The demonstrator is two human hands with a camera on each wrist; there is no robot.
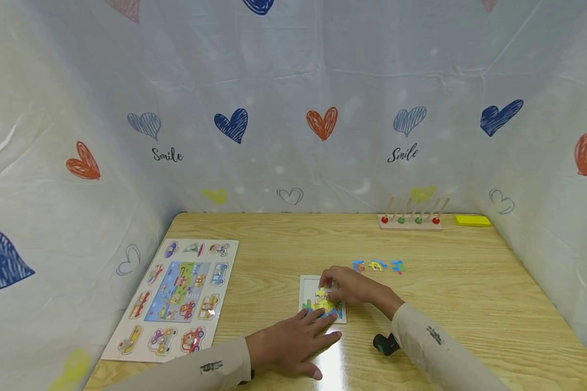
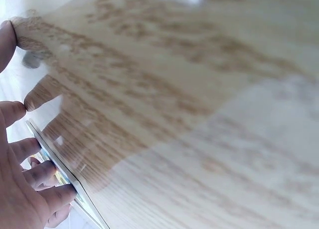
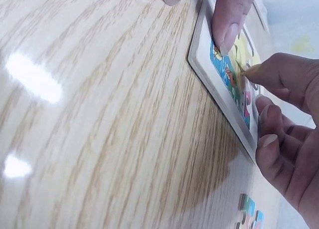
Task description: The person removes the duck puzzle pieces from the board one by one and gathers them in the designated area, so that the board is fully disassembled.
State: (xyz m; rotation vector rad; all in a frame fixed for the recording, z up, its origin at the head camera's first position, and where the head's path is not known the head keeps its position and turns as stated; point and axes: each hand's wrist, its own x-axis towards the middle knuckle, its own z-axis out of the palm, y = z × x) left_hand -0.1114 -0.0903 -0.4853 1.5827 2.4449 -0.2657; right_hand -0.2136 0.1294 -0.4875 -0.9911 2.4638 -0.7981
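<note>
A small white-framed puzzle board [image 1: 343, 320] lies on the table, partly filled with yellow, blue and green pieces. My left hand [image 1: 298, 343] is spread palm down, its fingertips resting on the board's near edge; in the left wrist view the fingers [image 2: 42, 173] lie across the frame. My right hand [image 1: 354, 287] bends over the board's right side. In the right wrist view its thumb touches a yellow piece [image 3: 241, 54], while the other fingers curl by the frame [image 3: 219, 93]; whether they pinch a piece I cannot tell. Parts of the picture are hidden under both hands.
Loose puzzle pieces [image 1: 377, 266] lie behind the board. At left is a large vehicle puzzle [image 1: 178, 293]. A pegged wooden rack with beads [image 1: 411, 225] and a yellow block [image 1: 472, 220] stand at the back right. A black object [image 1: 385, 344] lies beside my right sleeve.
</note>
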